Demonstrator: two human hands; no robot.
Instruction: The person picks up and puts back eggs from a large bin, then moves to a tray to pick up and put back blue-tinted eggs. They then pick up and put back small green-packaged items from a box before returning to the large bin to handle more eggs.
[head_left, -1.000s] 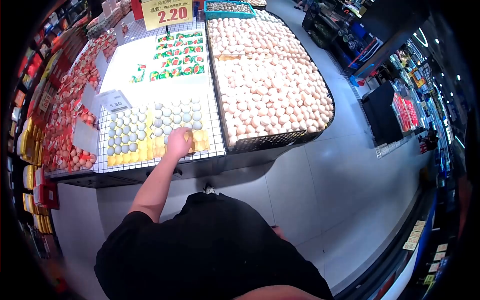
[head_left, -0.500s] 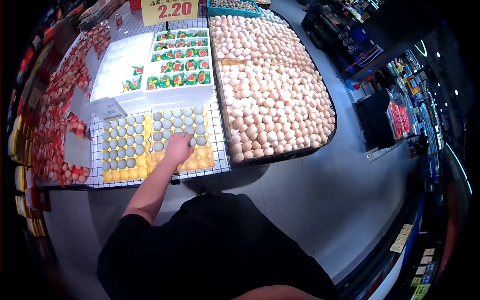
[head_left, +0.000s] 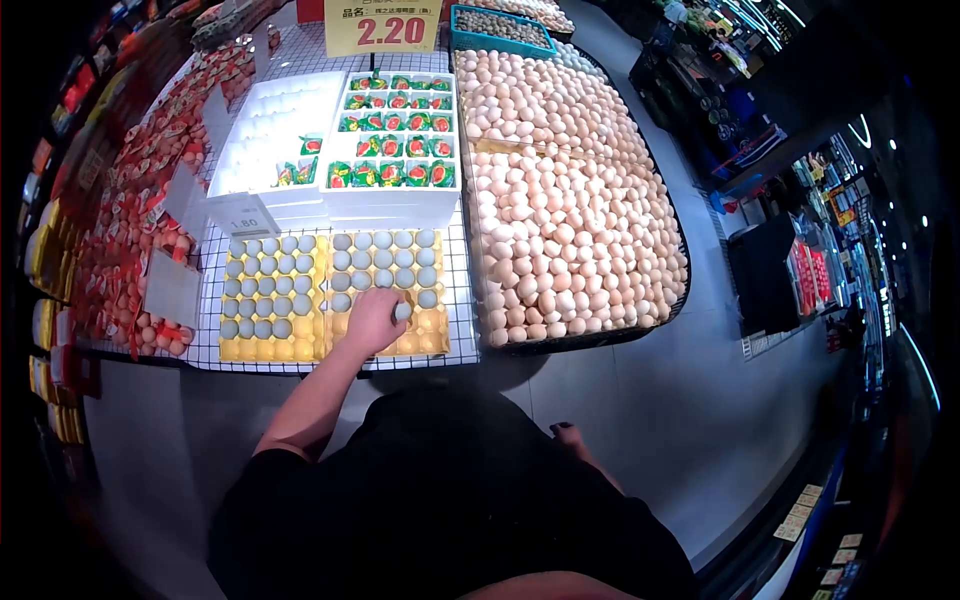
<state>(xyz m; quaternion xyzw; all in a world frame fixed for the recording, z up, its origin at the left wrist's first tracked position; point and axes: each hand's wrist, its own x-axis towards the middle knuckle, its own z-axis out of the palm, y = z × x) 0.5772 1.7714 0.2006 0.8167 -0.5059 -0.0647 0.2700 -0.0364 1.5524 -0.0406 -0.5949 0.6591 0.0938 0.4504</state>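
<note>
My left hand (head_left: 374, 319) reaches over the right yellow egg tray (head_left: 432, 343), its fingers closed around a grey-blue egg (head_left: 402, 312). Similar eggs fill the back rows of this tray, with bare cups along the front. Beside it on the left, another yellow tray (head_left: 258, 350) holds several rows of grey-blue eggs, its front row bare. My right hand (head_left: 567, 434) hangs low at my right side, away from the table. Its fingers look curled, with something small and dark at their tips that I cannot make out.
Behind the trays, a white foam box (head_left: 392, 206) holds green-and-red wrapped items. A large black-rimmed bin of brown eggs (head_left: 570, 230) stands to the right. Red-netted eggs (head_left: 150, 235) lie at left. Price signs (head_left: 381, 30) stand above the goods.
My view has shifted, so the table sits farther right and lower. My left hand stays over the right tray, with the egg now showing more at its fingertips. My right hand has come into view.
</note>
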